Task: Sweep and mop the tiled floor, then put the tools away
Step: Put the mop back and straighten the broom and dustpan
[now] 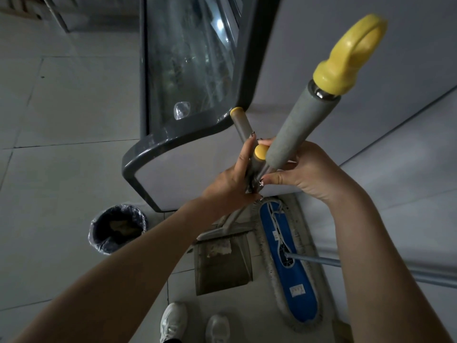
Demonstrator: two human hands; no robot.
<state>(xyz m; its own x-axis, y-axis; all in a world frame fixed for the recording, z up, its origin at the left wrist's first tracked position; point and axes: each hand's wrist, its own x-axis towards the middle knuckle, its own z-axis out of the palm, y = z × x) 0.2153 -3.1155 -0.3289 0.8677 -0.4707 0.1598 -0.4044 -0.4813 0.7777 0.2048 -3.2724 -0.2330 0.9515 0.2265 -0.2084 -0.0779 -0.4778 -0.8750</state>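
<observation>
Both hands bunch three tool handles together, probably to stand the tools as one bundle in the corner between the pale wall and the dark-framed glass display cabinet (188, 70). The left hand (235, 181), arm reaching forward and up, is curled tight round two thin grey metal handles with yellow caps (260, 154). The right hand (314, 174), wrist bent inward, clasps the base of the thick grey foam-sleeved mop handle with a yellow hanging loop (294, 129). Below, the grey dustpan (222, 271) and blue flat mop head with white fringe (289, 268) rest on the pale tiled floor (61, 169).
</observation>
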